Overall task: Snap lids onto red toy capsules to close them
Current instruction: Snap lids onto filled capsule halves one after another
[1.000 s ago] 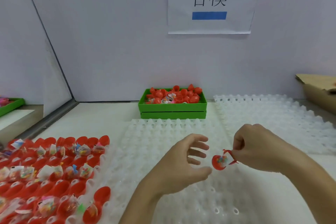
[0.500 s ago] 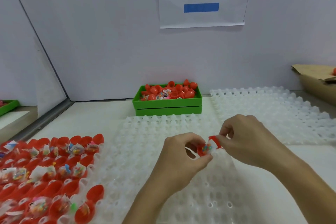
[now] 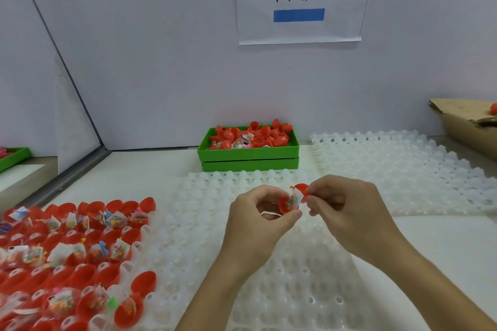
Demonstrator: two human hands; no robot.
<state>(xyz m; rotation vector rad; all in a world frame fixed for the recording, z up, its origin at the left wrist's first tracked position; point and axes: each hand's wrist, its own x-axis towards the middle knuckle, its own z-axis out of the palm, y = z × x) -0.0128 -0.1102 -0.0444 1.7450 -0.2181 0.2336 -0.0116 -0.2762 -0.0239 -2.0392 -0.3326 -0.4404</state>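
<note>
Pinched in the left hand, centre frame: red capsule half holding a small bagged toy; right hand nips the hinged lid, apparently still ajar; both over the white cell tray; filled open capsules lower left; green bin behind.

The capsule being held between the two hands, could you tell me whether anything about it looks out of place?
Slightly. The capsule gripped by the left hand is still open, and its clear toy packet pokes above the rim. The lid pinched by the right hand stands tilted beside it; the packet might catch in the seam.
</note>
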